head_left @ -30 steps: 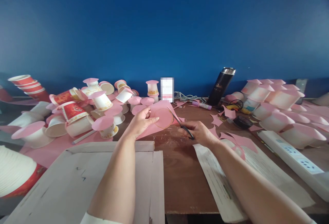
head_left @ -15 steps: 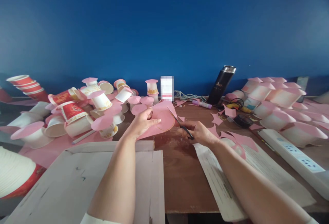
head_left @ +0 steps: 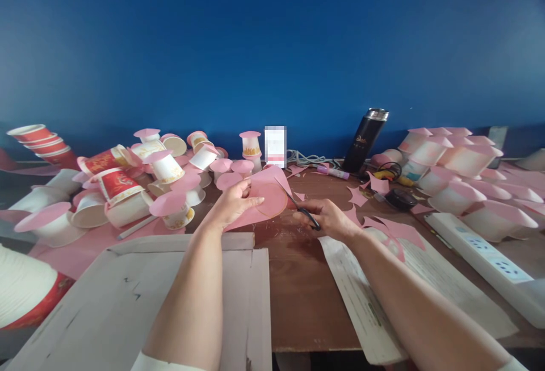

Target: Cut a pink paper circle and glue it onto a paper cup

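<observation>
A sheet of pink paper [head_left: 268, 200] with a drawn circle is pinched in my left hand [head_left: 232, 206], the thumb on top near its left side. My right hand [head_left: 326, 219] is closed around the handles of black scissors [head_left: 306, 215]. The scissor blades point up and left and lie at the right edge of the pink paper, beside the circle's outline. Both hands are above the brown table [head_left: 313, 297]. Some fingers of my right hand are hidden behind the handles.
Paper cups with pink tops [head_left: 164, 166] crowd the left; more [head_left: 468, 149] stand at the right. A black bottle [head_left: 366, 141], purple glue stick [head_left: 333, 173], black tape roll [head_left: 401, 200], pink scraps [head_left: 359, 196] and white power strip [head_left: 485, 257] lie around. White cardboard [head_left: 114, 303] fills the front left.
The whole view has shifted slightly. The scissor blades look a little further up and left against the pink paper. Both hands keep their holds.
</observation>
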The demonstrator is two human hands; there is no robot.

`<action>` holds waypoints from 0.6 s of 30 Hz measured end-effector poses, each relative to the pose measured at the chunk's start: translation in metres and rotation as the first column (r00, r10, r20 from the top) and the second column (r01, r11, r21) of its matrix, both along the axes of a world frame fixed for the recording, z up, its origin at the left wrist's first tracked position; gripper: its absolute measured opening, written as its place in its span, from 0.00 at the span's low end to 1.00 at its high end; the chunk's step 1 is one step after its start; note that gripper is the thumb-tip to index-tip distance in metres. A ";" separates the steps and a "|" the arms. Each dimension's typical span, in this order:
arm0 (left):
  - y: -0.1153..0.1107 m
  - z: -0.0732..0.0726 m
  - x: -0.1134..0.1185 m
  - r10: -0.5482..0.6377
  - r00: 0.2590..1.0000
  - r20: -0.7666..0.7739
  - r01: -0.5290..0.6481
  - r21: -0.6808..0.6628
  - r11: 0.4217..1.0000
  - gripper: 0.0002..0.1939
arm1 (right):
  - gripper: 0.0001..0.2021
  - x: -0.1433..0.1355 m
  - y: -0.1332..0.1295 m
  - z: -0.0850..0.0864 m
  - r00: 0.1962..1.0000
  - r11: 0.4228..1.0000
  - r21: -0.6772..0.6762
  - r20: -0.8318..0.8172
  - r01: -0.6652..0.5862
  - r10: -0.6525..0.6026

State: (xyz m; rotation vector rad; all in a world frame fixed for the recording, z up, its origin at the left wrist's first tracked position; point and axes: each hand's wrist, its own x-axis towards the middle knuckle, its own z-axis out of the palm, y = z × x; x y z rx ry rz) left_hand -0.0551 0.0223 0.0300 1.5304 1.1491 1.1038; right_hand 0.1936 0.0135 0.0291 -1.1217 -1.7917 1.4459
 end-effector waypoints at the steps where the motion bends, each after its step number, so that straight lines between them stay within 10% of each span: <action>1: 0.000 0.000 0.000 -0.002 1.000 0.000 0.002 0.000 1.000 0.24 | 0.22 0.000 0.000 0.000 1.000 1.000 0.008 0.004 -0.002 0.002; 18: -0.001 0.002 -0.001 0.030 0.999 -0.011 -0.030 0.006 1.000 0.21 | 0.22 0.003 0.001 -0.002 0.999 1.000 0.027 0.032 -0.004 0.003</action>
